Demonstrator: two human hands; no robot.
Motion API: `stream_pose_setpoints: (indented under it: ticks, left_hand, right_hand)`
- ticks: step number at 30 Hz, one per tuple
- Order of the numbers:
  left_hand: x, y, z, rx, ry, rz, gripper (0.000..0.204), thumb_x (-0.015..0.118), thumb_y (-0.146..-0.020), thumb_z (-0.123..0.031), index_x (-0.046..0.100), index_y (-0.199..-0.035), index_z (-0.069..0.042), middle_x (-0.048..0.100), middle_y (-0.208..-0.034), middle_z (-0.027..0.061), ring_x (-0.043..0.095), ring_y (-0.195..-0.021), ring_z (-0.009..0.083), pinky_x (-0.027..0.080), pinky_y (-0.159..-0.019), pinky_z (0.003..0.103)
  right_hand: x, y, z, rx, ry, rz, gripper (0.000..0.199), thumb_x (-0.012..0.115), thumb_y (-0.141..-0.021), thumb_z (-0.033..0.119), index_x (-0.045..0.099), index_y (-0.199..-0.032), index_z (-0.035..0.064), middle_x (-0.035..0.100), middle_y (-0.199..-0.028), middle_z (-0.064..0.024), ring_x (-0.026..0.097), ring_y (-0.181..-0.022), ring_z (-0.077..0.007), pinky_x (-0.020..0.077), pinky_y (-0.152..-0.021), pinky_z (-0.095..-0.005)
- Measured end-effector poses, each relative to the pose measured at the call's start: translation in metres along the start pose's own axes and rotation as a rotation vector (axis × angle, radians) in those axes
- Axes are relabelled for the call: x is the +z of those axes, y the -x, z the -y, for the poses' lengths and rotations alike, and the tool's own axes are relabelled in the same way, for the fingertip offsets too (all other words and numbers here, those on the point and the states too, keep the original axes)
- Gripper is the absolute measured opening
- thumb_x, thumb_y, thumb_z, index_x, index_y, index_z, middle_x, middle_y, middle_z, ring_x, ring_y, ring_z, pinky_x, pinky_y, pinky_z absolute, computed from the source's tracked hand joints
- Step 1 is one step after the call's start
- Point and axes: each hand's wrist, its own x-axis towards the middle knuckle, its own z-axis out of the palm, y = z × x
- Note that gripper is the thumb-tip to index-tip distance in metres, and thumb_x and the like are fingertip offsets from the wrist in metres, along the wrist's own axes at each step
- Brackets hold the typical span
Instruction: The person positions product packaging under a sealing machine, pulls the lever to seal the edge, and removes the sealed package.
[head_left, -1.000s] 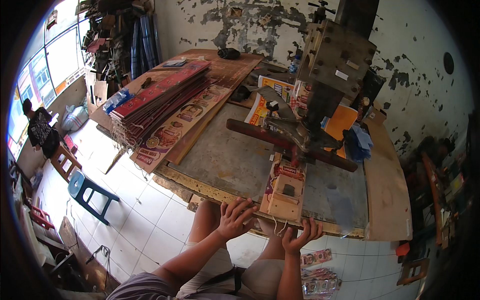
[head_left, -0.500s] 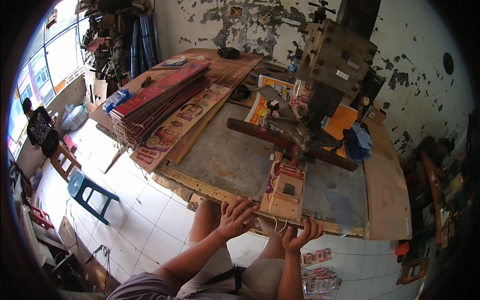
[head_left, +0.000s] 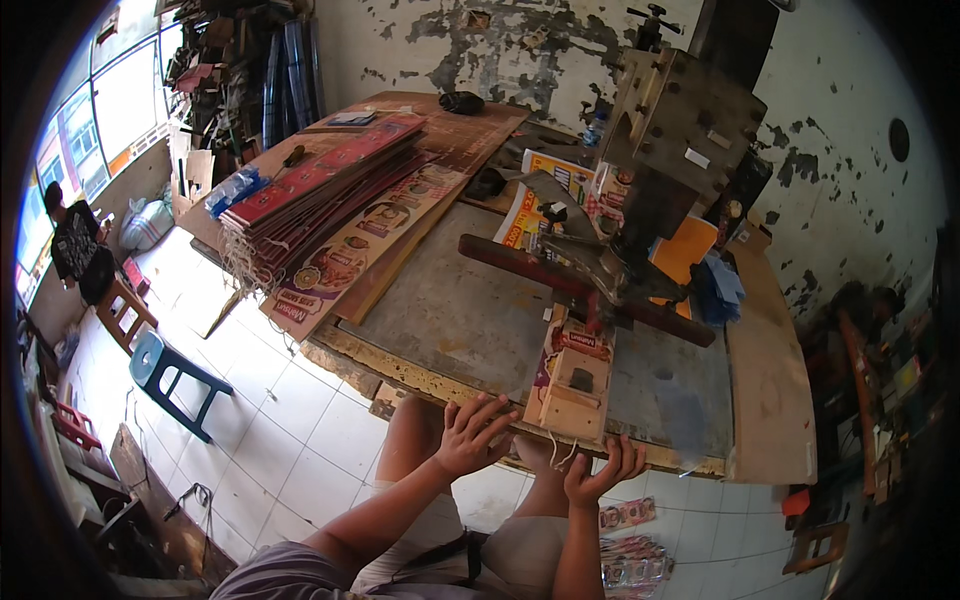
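**Both hands at near edge of worktop, by cardboard stack under press**

Worktop (head_left: 450,300): big grey-topped wooden bench, worn, near edge chipped. Fills the middle of view.

Press machine (head_left: 680,150): tall, dark metal-and-wood block at the far right part of the worktop, with a dark red bar (head_left: 580,285) running across in front of it.

Pile of printed cardboard sheets (head_left: 320,205): large, red and tan, at the far left corner, strings hanging off its left side.

Wooden board (head_left: 765,370): long plank lying along the right edge.

Blue plastic stool (head_left: 165,365): on white tiled floor, left of the worktop. A person in dark clothes (head_left: 75,245) sits far left by the windows.

Small cardboard stack (head_left: 575,375): tan pieces with red print on top, sits at the near edge, reaching from the press toward the person; strings dangle off its near end.

Left hand (head_left: 470,435): fingers spread wide, flat on the near edge, just left of the small stack, gripping nothing.

Right hand (head_left: 600,475): below the near edge, fingers open and curled upward under the stack's near end; contact with stack or strings can't be told.
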Motion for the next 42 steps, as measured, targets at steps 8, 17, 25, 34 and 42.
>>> stream_pose_setpoints:
  ticks: [8, 17, 25, 34, 42]
  left_hand:
    - [-0.0009, -0.0008, -0.0002, 0.004, -0.002, 0.001, 0.051, 0.082, -0.078, -0.030, 0.069, -0.128, -0.028, 0.058, -0.147, -0.0024, 0.043, -0.143, 0.0241, 0.011, -0.126, 0.050]
    - [-0.0021, -0.0024, -0.0002, 0.017, 0.014, -0.003, 0.053, 0.082, -0.078, -0.030, 0.066, -0.129, -0.024, 0.058, -0.145, 0.0005, 0.041, -0.143, 0.0280, 0.011, -0.125, 0.052]
    - [-0.0015, -0.0027, -0.0015, 0.011, -0.005, -0.007, 0.052, 0.082, -0.079, -0.029, 0.066, -0.128, -0.024, 0.058, -0.144, 0.0010, 0.040, -0.144, 0.0276, 0.011, -0.125, 0.051]
    - [-0.0004, -0.0017, -0.0015, 0.006, -0.001, -0.008, 0.053, 0.082, -0.079, -0.029, 0.067, -0.129, -0.024, 0.057, -0.145, 0.0008, 0.039, -0.144, 0.0275, 0.011, -0.125, 0.050]
    - [-0.0013, -0.0021, -0.0017, -0.001, 0.013, -0.011, 0.052, 0.082, -0.079, -0.030, 0.068, -0.129, -0.025, 0.058, -0.145, -0.0006, 0.040, -0.144, 0.0270, 0.012, -0.125, 0.050]
  right_hand:
    - [-0.0005, 0.0028, -0.0014, -0.003, 0.029, 0.006, 0.048, 0.055, -0.101, 0.042, 0.055, -0.130, 0.0030, 0.050, -0.143, -0.0165, 0.032, -0.145, -0.0441, 0.0146, -0.118, -0.0657]
    - [-0.0028, 0.0001, 0.0023, 0.005, 0.022, 0.013, 0.049, 0.056, -0.101, 0.041, 0.056, -0.130, 0.0021, 0.051, -0.142, -0.0178, 0.033, -0.143, -0.0442, 0.0180, -0.117, -0.0655]
    - [-0.0024, 0.0020, 0.0013, 0.012, 0.030, 0.016, 0.050, 0.057, -0.101, 0.042, 0.056, -0.130, 0.0025, 0.052, -0.141, -0.0172, 0.033, -0.143, -0.0443, 0.0161, -0.117, -0.0659]
    - [-0.0022, 0.0019, 0.0008, 0.003, 0.033, 0.014, 0.049, 0.056, -0.101, 0.042, 0.055, -0.132, 0.0033, 0.052, -0.141, -0.0165, 0.033, -0.144, -0.0440, 0.0121, -0.119, -0.0664]
    - [-0.0042, 0.0022, 0.0004, 0.014, 0.037, 0.037, 0.049, 0.058, -0.100, 0.041, 0.054, -0.132, 0.0043, 0.052, -0.142, -0.0158, 0.032, -0.145, -0.0432, 0.0083, -0.121, -0.0668]
